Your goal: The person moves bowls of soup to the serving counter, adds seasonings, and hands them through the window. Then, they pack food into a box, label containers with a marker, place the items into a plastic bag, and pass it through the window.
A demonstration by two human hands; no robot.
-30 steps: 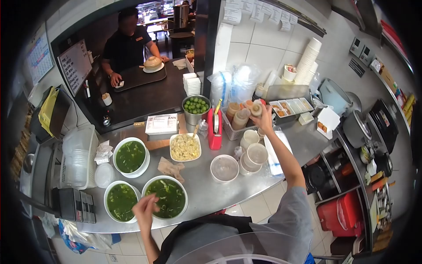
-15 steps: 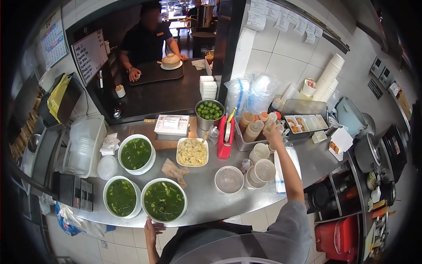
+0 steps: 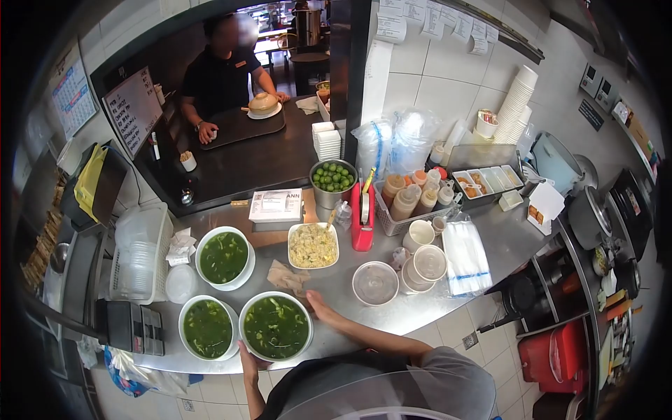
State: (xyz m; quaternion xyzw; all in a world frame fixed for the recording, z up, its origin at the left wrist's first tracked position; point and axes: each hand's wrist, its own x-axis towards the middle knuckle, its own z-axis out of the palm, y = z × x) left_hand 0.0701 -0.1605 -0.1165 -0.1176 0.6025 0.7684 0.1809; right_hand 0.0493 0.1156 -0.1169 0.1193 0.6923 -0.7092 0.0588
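Note:
A white bowl of green soup with pale floating bits (image 3: 276, 326) stands near the front edge of the steel counter. At its near left side is my left hand (image 3: 250, 357), fingers apart, the thumb by the bowl's wall and some fingers partly hidden below it. My right hand (image 3: 320, 306) is open just right of the same bowl, holding nothing, close to a crumpled brown napkin (image 3: 287, 278). Two more bowls of green soup, one to the left (image 3: 208, 327) and one behind (image 3: 225, 257), sit close by. Fried rice in a square white bowl (image 3: 313, 246) lies farther back, with a spoon in it.
To the right are lidded round tubs (image 3: 375, 283), a basket of sauce bottles (image 3: 406, 203) and plastic bags (image 3: 467, 257). A red tape dispenser (image 3: 362, 220) and a pot of green limes (image 3: 332, 176) stand behind. Across the hatch, a person stands at a tray (image 3: 245, 129) with a lidded clay pot.
My right hand has left the sauce bottles and come down left to beside the front soup bowl. My left hand has moved closer against that bowl. The view has shifted slightly.

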